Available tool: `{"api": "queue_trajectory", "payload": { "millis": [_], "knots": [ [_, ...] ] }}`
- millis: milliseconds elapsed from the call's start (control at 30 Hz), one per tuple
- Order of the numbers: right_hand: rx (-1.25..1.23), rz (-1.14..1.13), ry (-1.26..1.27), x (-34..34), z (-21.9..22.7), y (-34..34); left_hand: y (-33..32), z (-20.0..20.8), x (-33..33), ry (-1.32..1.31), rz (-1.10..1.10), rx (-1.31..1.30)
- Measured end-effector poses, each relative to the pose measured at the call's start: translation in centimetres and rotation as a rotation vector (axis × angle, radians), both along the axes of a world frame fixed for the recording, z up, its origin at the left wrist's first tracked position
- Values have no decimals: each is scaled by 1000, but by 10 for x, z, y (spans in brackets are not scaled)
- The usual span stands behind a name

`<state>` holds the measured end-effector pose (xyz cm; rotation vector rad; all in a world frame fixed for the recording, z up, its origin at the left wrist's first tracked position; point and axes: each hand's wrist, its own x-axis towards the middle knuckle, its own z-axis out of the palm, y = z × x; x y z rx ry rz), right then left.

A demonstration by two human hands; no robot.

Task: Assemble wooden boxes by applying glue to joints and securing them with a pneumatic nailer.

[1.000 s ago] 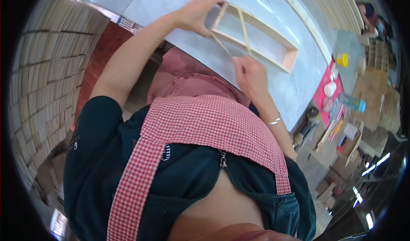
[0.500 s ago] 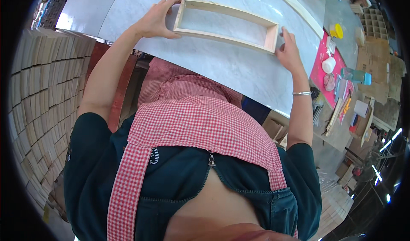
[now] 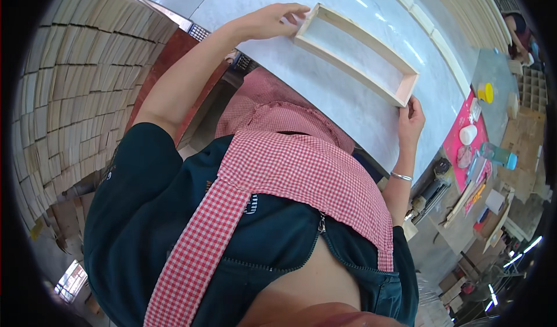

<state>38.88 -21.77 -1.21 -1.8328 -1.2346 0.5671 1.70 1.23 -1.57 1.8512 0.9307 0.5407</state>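
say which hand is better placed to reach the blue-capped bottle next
Probably the right hand: it is nearer the bottle, while the left hand is by the left end of the wooden frame.

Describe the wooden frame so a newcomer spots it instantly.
Start at the grey-white marbled table. Between the left hand and right hand is the pale wooden frame. Unlike the long pale strips beyond it, it's a four-sided rectangle with an open middle.
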Motion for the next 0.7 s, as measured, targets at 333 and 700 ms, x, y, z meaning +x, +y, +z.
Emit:
{"api": "queue_trajectory", "payload": {
  "millis": [333, 700],
  "knots": [
    [-49, -94, -10, 3, 1, -17, 9, -1, 29, 8, 42, -540],
    [-3, -18, 124, 87, -6, 25, 21, 16, 96, 350, -74, 324]
  ]
}}
